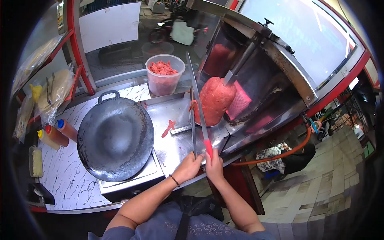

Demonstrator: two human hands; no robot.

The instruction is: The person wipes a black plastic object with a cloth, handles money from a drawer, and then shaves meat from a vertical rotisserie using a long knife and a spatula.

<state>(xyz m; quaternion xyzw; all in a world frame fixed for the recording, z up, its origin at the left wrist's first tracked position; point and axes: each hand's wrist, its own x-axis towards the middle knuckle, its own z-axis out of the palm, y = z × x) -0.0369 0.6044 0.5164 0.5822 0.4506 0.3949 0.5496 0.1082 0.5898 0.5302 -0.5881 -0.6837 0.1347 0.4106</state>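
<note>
My right hand (215, 165) is wrapped round the red handle of a long knife (201, 116), its blade pointing up and away. Closed beside it, my left hand (187, 167) grips long, thin metal tongs (194, 132). A strip of raw meat (193, 105) shows at the upper part of the tongs, partly behind the blade. Just right of the blade, a thick cone of pink-red meat (218, 100) stands on a tilted vertical spit (242, 58). Whether the blade touches the meat cannot be made out. Meat scraps (169, 128) lie on the metal tray (176, 148).
A black wok (114, 138) rests on a stove (150, 170) at left. Behind the tray stands a plastic bucket (162, 86) of meat strips. Sauce bottles (58, 136) line the left counter. The grill housing (276, 76) rises at right, with an orange hose (276, 158) below.
</note>
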